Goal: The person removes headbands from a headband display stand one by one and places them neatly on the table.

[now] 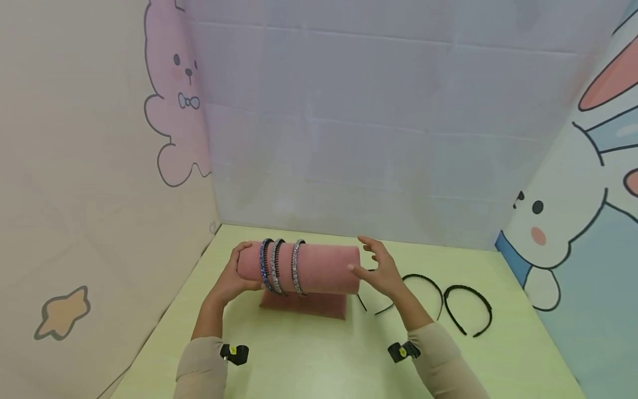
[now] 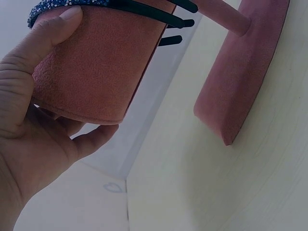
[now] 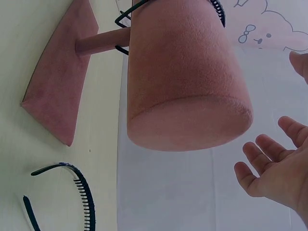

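A pink velvety headband stand has a horizontal roll (image 1: 326,269) raised on a short post above a flat base (image 1: 309,306). My left hand (image 1: 232,281) grips the roll's left end; in the left wrist view its thumb lies beside a blue glittery headband (image 2: 72,4) and fingers curl at the end face. Around the roll sit that blue band and two silver glittery headbands (image 1: 274,266), all toward the left half. At the right end, my right hand (image 1: 381,272) is spread. The right wrist view shows a gap between its fingers (image 3: 257,159) and the roll.
Right of the stand, black toothed headbands lie on the pale yellow table (image 1: 299,354): one at the far right (image 1: 468,287), another (image 1: 423,276) beside it, and one (image 1: 362,303) partly hidden by my right hand. Cloth walls (image 1: 319,138) enclose the back and sides.
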A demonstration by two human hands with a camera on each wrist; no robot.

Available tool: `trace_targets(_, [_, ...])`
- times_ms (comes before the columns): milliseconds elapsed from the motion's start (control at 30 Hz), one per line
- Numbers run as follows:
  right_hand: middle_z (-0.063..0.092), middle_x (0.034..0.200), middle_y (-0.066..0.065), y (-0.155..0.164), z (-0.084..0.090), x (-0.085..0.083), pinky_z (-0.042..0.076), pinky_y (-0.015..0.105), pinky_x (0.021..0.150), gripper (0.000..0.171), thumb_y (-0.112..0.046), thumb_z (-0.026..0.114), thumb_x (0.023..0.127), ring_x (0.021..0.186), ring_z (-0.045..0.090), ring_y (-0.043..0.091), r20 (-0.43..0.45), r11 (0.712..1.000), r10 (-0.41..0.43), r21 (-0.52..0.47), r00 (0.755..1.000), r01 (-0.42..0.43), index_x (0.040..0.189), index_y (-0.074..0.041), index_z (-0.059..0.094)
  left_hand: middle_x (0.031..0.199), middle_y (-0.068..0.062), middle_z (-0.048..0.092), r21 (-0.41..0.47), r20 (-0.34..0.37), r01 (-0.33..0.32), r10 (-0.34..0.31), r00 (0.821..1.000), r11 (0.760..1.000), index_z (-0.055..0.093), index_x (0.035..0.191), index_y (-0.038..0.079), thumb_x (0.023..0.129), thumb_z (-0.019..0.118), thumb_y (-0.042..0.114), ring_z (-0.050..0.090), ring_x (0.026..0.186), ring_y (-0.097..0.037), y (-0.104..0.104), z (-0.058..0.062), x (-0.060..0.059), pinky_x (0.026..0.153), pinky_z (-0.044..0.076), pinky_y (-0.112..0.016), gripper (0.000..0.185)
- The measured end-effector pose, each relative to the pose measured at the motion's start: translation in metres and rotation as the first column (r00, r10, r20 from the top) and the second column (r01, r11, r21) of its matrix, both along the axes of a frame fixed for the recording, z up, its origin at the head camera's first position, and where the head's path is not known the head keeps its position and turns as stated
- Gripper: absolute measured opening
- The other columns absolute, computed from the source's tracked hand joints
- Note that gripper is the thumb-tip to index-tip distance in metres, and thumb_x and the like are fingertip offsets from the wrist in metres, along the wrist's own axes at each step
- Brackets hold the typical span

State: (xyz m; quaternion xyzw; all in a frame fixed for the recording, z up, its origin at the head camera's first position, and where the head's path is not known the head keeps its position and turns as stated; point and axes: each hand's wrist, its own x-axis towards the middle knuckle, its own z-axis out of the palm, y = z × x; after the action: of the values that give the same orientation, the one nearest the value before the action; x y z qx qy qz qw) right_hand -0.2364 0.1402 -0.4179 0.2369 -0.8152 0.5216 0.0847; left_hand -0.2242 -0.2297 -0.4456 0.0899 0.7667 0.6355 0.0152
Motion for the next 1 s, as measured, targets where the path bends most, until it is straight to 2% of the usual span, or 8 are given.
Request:
trace_targets(33, [0.041,0.135,0.016,-0.001,-0.004,-0.004,0.031,0.055,0.095,0.069,-0.021,0.073,0.079,0.119,0.040,0.036,-0.009,1.000,0.004,0.013,1.000,-0.004,0.137,-0.004,0.040,0.137,-0.018,0.032,-0.003,-0.002,-0.001,0.001,1.000,1.000,0.024,0.140,0.018,0.057,0.082,-0.010,0.042,0.110,-0.040,0.000,0.000,0.000,0.076,0.047,-0.041,0.105])
trace_targets(200, [0.040,0.136,0.014,-0.013,0.001,-0.009,0.031,0.054,0.095,0.070,-0.021,0.073,0.078,0.119,0.040,0.035,-0.037,0.999,0.041,0.034,0.998,-0.039,0.138,-0.007,0.040,0.137,-0.018,0.033,-0.014,-0.003,-0.004,0.003,1.000,1.000,0.024,0.140,0.019,0.057,0.083,-0.010,0.042,0.110,-0.039,-0.001,-0.001,0.000,0.077,0.047,-0.041,0.106])
trace_targets(533, [0.038,0.138,0.014,-0.036,0.012,-0.017,0.034,0.052,0.093,0.072,-0.020,0.074,0.077,0.121,0.040,0.033,-0.028,0.996,0.092,0.025,0.995,-0.091,0.139,-0.008,0.039,0.137,-0.020,0.031,-0.009,-0.024,0.012,-0.012,1.000,1.000,0.022,0.141,0.015,0.059,0.081,-0.012,0.041,0.110,-0.040,-0.003,-0.003,-0.002,0.076,0.047,-0.040,0.105])
trace_targets(800, [0.040,0.136,0.014,-0.048,0.011,-0.022,0.036,0.051,0.093,0.074,-0.025,0.075,0.077,0.119,0.041,0.034,-0.043,0.994,0.100,0.057,0.994,-0.098,0.139,-0.006,0.039,0.137,-0.014,0.031,-0.008,-0.005,0.016,-0.016,1.000,1.000,0.023,0.140,0.027,0.058,0.084,-0.009,0.041,0.111,-0.038,-0.010,-0.023,-0.013,0.077,0.047,-0.041,0.109])
trace_targets(900, [0.042,0.133,0.014,-0.051,0.011,-0.022,0.037,0.051,0.091,0.073,-0.028,0.075,0.077,0.117,0.042,0.036,-0.059,0.994,0.095,0.062,0.994,-0.092,0.137,-0.006,0.041,0.137,-0.013,0.031,-0.005,0.006,0.034,-0.034,0.999,0.999,0.022,0.140,0.028,0.059,0.084,-0.007,0.042,0.112,-0.037,-0.010,-0.021,-0.012,0.079,0.046,-0.041,0.108])
trace_targets(1000, [0.042,0.132,0.013,-0.054,0.010,-0.023,0.038,0.051,0.090,0.072,-0.029,0.075,0.077,0.116,0.043,0.034,-0.062,0.994,0.088,0.066,0.994,-0.084,0.137,-0.006,0.041,0.137,-0.016,0.031,0.001,0.026,0.041,-0.041,0.999,0.999,0.021,0.141,0.026,0.066,0.081,-0.003,0.043,0.111,-0.038,-0.008,-0.014,-0.009,0.081,0.045,-0.043,0.101])
